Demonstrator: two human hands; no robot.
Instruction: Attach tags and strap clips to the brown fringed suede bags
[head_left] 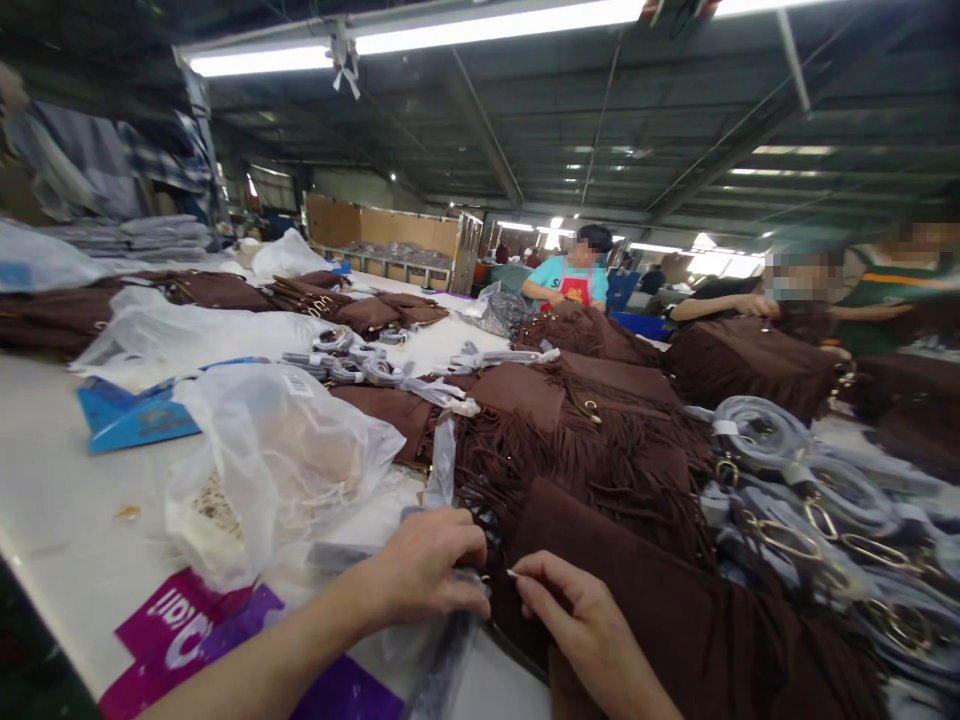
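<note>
My left hand (431, 565) is closed on a plastic-wrapped strap (442, 655), whose lower end hangs toward me; a bit of metal shows by the fingertips. Thumb and forefinger of my right hand (577, 615) are pinched together close by, over the edge of a dark brown fringed bag (630, 570). Whatever is between those fingertips is too small to make out. More brown fringed bags (592, 420) lie heaped beyond both hands. Left of my left hand sits a clear plastic bag (277, 440) with pale contents.
Coiled wrapped straps (765, 430) with gold rings are piled at the right. A blue holder (135, 415) and purple printed plastic (202, 640) lie on the white table (60, 480) at the left. Several people work across the table, one in a red apron (577, 288).
</note>
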